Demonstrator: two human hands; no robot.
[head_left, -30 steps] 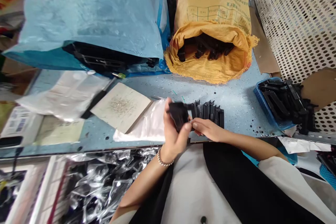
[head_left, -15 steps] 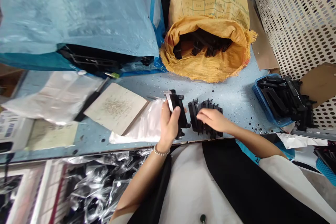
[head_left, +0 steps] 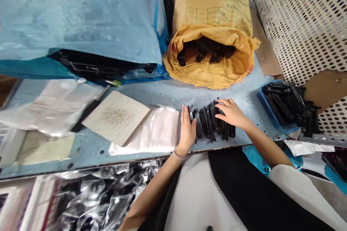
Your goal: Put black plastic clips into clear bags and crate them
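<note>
A row of several black plastic parts (head_left: 206,124) stands side by side near the front edge of the bench, between my two hands. My left hand (head_left: 187,130), a beaded bracelet at its wrist, lies along the row's left end with fingers stretched out and thumb apart. Over the right part of the row, my right hand (head_left: 231,113) has its fingers spread, the tips touching the tops of the parts. Neither hand is closed around a part. Just left of my left hand are clear plastic bags (head_left: 162,130), partly under a square, speckled board (head_left: 115,117).
A yellow woven sack (head_left: 211,74) with black parts inside lies open at the back. Beside it rests a large blue bag (head_left: 103,18), also holding black parts. On the right, a blue basket (head_left: 264,103) of black parts stands by a perforated metal panel (head_left: 298,18).
My left hand has set the black part it held at the row's left end and opened. My right hand has shifted slightly right and up, its fingers now spread over the row.
</note>
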